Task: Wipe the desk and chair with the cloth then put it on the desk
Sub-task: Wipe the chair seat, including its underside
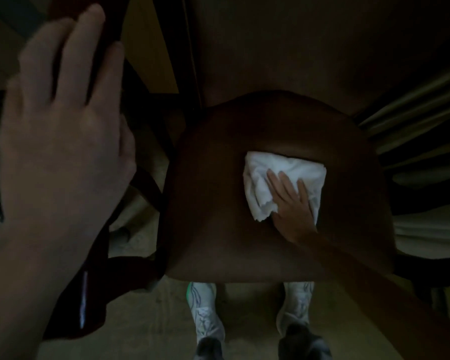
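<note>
A crumpled white cloth [283,178] lies on the brown seat of the wooden chair [211,203], right of the seat's middle. My right hand [291,203] lies flat on the cloth with its fingers straight, pressing it onto the seat. My left hand [63,139] is large and close to the camera at the left, fingers straight, resting against the chair's dark back rail [112,29]. The desk [309,48] is the dark brown surface beyond the seat.
The scene is dim. My two feet in white shoes [208,315] stand on the pale floor below the seat's front edge. Folded pale fabric [426,113] lies at the right. A dark upright post [190,48] stands between the chair back and the desk.
</note>
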